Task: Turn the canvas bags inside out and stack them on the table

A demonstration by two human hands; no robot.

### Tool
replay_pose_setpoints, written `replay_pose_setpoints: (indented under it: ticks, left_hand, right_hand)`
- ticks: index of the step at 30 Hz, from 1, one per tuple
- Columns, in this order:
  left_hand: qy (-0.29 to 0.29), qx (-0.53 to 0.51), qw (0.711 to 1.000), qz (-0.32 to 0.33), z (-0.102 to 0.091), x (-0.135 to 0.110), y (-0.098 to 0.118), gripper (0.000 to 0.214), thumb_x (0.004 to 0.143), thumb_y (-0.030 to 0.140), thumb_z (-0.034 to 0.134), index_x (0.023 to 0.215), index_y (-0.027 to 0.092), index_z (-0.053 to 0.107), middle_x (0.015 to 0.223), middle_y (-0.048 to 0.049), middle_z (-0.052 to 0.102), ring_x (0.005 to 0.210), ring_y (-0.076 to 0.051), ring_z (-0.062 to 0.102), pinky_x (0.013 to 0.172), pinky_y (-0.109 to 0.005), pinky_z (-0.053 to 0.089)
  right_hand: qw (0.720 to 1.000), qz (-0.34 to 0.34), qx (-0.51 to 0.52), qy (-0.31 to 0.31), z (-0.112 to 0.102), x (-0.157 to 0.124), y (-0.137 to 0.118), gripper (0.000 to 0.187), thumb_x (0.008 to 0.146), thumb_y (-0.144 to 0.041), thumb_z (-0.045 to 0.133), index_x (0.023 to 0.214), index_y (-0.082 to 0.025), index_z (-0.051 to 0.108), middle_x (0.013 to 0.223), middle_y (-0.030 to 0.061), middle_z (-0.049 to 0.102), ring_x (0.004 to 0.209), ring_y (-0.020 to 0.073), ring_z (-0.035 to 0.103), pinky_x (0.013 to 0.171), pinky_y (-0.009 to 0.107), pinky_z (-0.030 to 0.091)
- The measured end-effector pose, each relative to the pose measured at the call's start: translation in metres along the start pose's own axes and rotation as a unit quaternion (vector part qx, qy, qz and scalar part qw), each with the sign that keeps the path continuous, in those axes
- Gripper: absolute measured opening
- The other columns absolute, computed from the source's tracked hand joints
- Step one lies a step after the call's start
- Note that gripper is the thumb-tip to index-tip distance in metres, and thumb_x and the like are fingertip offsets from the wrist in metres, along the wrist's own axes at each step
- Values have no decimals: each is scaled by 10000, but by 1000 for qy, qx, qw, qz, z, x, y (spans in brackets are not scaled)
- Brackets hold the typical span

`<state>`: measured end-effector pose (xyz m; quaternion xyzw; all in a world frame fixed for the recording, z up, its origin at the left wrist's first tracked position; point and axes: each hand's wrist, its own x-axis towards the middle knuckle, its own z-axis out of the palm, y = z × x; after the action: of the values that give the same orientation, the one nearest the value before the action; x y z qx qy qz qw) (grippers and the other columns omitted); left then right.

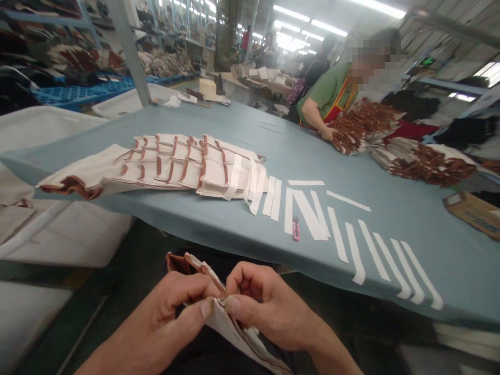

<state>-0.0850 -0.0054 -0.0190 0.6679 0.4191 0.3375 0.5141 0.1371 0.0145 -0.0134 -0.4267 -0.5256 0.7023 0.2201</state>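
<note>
Both my hands hold one cream fabric piece (234,330) with brown trim, low in front of me and below the table edge. My left hand (172,310) pinches its upper edge with thumb and fingers closed. My right hand (261,304) is curled shut on the same edge, thumb pressed against the left thumb. On the blue-grey table (242,221) lies a fanned row of similar cream pieces with brown trim (172,166). Several white strips (351,242) lie side by side to its right, with a small pink cutter (296,229) among them.
Across the table a person in a green top (332,99) handles a pile of brown-trimmed pieces (361,127); another pile (425,161) lies beside it. A cardboard box (472,213) sits at the right edge. White bins (50,130) stand to the left, shelving behind.
</note>
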Motion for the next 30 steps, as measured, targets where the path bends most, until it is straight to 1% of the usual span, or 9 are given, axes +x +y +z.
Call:
replay_pose_setpoints:
  ticks: [4, 9, 12, 14, 17, 21, 24, 27, 30]
  left_hand:
    - [0, -7, 1000, 22, 0, -2, -2, 350, 1049, 345, 567, 767, 246, 749, 758, 53, 743, 671, -129, 664, 673, -159, 491]
    - [14, -18, 999, 25, 0, -3, -9, 366, 1081, 350, 547, 789, 243, 740, 738, 59, 684, 683, -136, 606, 688, -175, 473]
    - [15, -35, 999, 16, 3, 0, -10, 426, 1089, 383, 527, 719, 223, 667, 686, 57, 590, 644, -137, 527, 649, -196, 448]
    - [21, -38, 999, 8, 4, 2, -10, 434, 1062, 392, 585, 667, 214, 617, 670, 60, 569, 619, -129, 482, 633, -204, 434]
    - [32, -13, 999, -14, 5, 3, -11, 374, 1012, 359, 669, 669, 211, 662, 695, 56, 643, 642, -129, 531, 652, -206, 443]
    - [30, 21, 998, -45, 3, -1, -13, 273, 1005, 333, 659, 782, 240, 787, 765, 47, 737, 739, -152, 654, 699, -207, 469]
    - [20, 7, 998, -57, 1, -3, -16, 287, 1023, 368, 649, 814, 244, 801, 843, 30, 771, 821, -173, 696, 768, -219, 502]
    - [27, -32, 997, -59, 3, -3, -19, 310, 1029, 370, 617, 807, 232, 784, 853, 13, 760, 832, -191, 692, 785, -242, 516]
    - [62, -56, 995, -50, 10, -1, -19, 308, 1023, 339, 605, 787, 227, 768, 824, 6, 753, 793, -196, 679, 755, -255, 517]
  right_hand:
    - [1000, 15, 8, -17, 0, 1, -5, 451, 851, -553, 868, 871, -204, 583, 723, -54, 552, 623, 99, 443, 594, 238, 344]
    - [994, -46, -90, 27, 3, -3, -10, 277, 936, -403, 770, 846, -200, 605, 702, -53, 553, 617, 104, 444, 561, 241, 326]
    - [989, -69, -125, 44, 6, -4, -14, 225, 954, -342, 740, 837, -204, 607, 691, -59, 552, 608, 102, 447, 549, 238, 328]
    - [987, -74, -135, 51, 7, -3, -14, 203, 948, -298, 731, 823, -207, 600, 678, -69, 537, 598, 98, 435, 544, 234, 329]
    - [986, -66, -143, 53, 7, -1, -13, 182, 940, -265, 729, 821, -206, 603, 679, -72, 536, 597, 97, 433, 543, 231, 330]
    - [985, -61, -156, 48, 3, 2, -11, 182, 967, -309, 723, 852, -198, 635, 722, -55, 574, 634, 105, 467, 567, 233, 346]
    - [982, -66, -172, 50, 2, 3, -11, 189, 978, -318, 713, 849, -203, 635, 712, -55, 576, 631, 109, 473, 571, 239, 346]
    - [975, -80, -194, 74, 6, 0, -10, 230, 1004, -381, 705, 864, -206, 655, 730, -40, 614, 650, 122, 522, 594, 249, 370]
    - [965, -90, -216, 119, 14, -4, -8, 222, 1010, -402, 675, 901, -209, 677, 761, -18, 659, 680, 143, 586, 635, 266, 410]
